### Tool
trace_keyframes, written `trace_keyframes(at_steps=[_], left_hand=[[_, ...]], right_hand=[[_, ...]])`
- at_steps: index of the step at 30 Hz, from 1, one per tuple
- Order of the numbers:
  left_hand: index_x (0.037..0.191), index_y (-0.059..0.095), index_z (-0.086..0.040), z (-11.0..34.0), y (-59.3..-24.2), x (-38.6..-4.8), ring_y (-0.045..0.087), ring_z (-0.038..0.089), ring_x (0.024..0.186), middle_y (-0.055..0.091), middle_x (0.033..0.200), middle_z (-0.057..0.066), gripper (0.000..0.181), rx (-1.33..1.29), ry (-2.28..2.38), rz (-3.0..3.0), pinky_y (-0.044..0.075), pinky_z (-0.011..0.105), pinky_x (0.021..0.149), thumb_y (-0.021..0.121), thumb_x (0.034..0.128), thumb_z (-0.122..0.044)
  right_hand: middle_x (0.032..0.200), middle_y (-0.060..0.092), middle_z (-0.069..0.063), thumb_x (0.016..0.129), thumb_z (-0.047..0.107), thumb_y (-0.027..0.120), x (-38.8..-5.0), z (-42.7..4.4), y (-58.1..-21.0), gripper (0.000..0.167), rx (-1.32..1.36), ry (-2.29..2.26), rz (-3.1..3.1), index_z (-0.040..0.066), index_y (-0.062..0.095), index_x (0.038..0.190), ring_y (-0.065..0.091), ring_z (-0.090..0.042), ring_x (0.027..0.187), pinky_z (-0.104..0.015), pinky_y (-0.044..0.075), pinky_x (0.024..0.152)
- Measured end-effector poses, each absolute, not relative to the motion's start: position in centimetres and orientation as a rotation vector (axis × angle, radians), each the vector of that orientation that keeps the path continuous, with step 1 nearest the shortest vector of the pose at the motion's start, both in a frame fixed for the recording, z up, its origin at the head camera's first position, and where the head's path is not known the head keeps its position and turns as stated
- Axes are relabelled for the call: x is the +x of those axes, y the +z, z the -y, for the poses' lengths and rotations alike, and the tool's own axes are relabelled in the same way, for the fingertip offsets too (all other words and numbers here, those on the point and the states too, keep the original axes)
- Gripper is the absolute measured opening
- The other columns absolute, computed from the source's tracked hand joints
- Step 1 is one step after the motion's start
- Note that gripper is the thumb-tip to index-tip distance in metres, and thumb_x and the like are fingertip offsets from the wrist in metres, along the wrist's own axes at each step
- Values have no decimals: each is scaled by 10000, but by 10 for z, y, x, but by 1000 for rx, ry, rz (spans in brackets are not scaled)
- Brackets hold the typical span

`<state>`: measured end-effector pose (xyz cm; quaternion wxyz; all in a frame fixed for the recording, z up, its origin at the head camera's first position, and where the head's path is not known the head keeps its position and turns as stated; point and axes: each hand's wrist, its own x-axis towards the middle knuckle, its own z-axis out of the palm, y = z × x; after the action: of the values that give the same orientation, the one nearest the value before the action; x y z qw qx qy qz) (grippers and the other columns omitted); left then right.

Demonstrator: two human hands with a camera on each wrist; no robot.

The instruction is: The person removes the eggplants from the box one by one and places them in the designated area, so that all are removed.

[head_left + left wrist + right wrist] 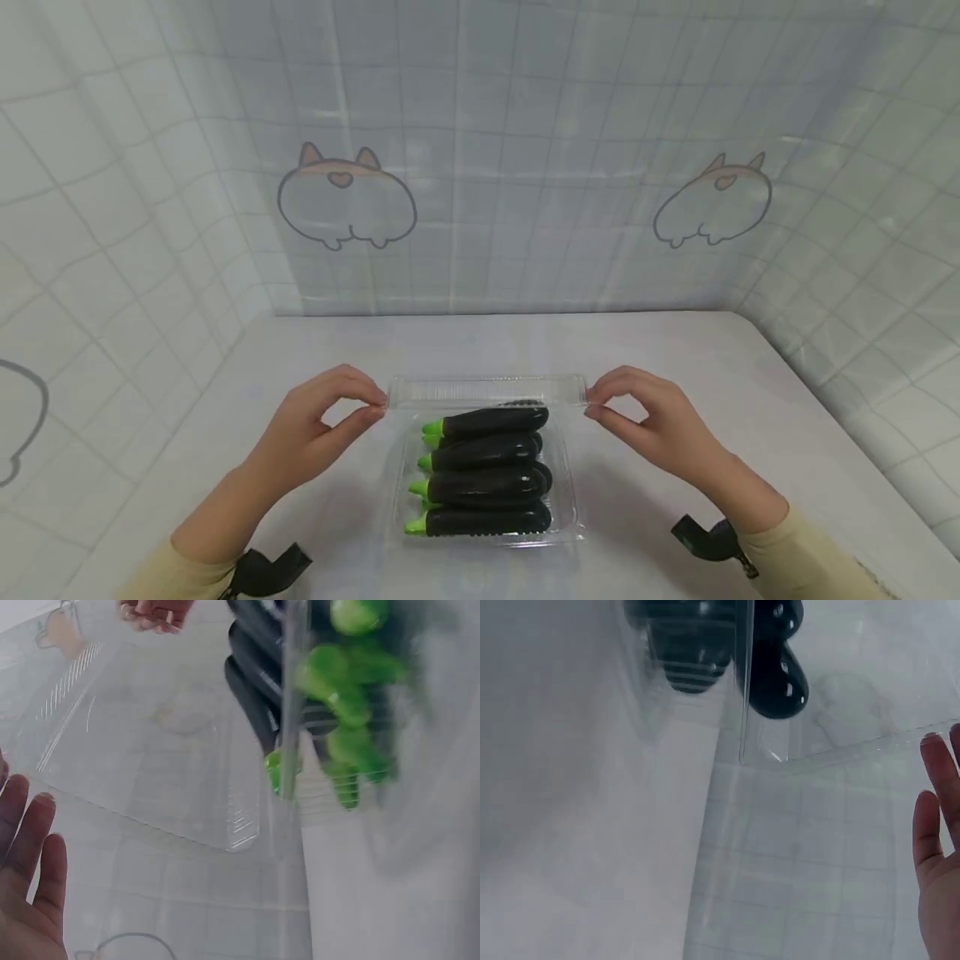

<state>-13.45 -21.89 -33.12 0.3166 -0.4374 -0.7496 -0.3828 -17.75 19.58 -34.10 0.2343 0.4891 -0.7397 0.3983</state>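
A clear plastic box (566, 500) holds several dark eggplants (487, 483) with green stems pointing left. Its clear lid (487, 390) is raised at the far side. My left hand (318, 425) pinches the lid's left corner between thumb and fingers, and my right hand (656, 417) pinches the right corner. In the left wrist view the left hand (34, 877) is at the lid's edge, with green stems (341, 682) inside the box. The right wrist view has the right hand (941, 840) at the lid's edge and the rounded eggplant ends (776, 682).
The box stands on a white table (337, 342). Behind and at both sides hangs a pale gridded curtain (487, 208) with cartoon animal outlines. Black straps with mounts (266, 571) are on both wrists, over pale yellow sleeves.
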Motion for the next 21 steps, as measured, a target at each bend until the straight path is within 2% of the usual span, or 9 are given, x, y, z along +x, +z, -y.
trace_keyframes(at_steps=[3,5,9,12,16,18,21], left_hand=[[1016,664,-30,220,-331,-150,603,119,875,653,940,33,161,-1077,-1120,2008,473,188,818,667,963,-182],[1046,652,-21,222,-333,-160,614,133,891,648,961,49,114,-998,-1241,2052,490,200,817,672,942,-62],[1106,622,-3,223,-343,-180,639,148,919,640,1002,72,200,-770,-1482,2134,517,225,817,641,921,69],[1175,599,8,220,-351,-193,650,149,923,645,1028,104,236,-612,-1566,2180,521,231,821,639,943,18],[1336,527,-22,213,-364,-206,644,192,972,632,1108,182,416,-484,-1590,2249,511,217,824,667,945,-48],[1403,492,-76,212,-373,-214,633,206,1013,618,1167,185,494,-452,-1574,2298,503,204,830,681,947,-102],[1419,511,-150,213,-387,-227,618,203,1072,599,1274,140,494,-411,-1530,2382,505,225,843,679,959,-216]], right_hand=[[959,664,23,755,-133,776,-190,-193,-339,365,1200,1183,2130,129,656,979,620,-120,911,-194,475,862],[953,656,14,787,-136,752,-195,-188,-337,326,1111,1269,2181,111,648,972,616,-117,899,-203,488,839],[957,658,-65,862,-84,708,-204,-173,-331,208,953,1433,2261,29,631,1020,635,-161,878,-236,514,768],[966,659,-108,900,-23,695,-214,-165,-334,293,848,1485,2329,-3,580,1169,645,-190,859,-242,514,724],[1005,661,-92,920,78,710,-241,-166,-356,540,727,1580,2397,88,451,1394,664,-197,898,-246,523,756],[1035,660,-76,921,135,721,-253,-167,-367,598,679,1627,2420,131,421,1438,672,-199,934,-271,530,786],[1077,656,-58,925,200,724,-263,-168,-377,566,630,1620,2480,150,471,1428,674,-196,964,-333,538,816]])
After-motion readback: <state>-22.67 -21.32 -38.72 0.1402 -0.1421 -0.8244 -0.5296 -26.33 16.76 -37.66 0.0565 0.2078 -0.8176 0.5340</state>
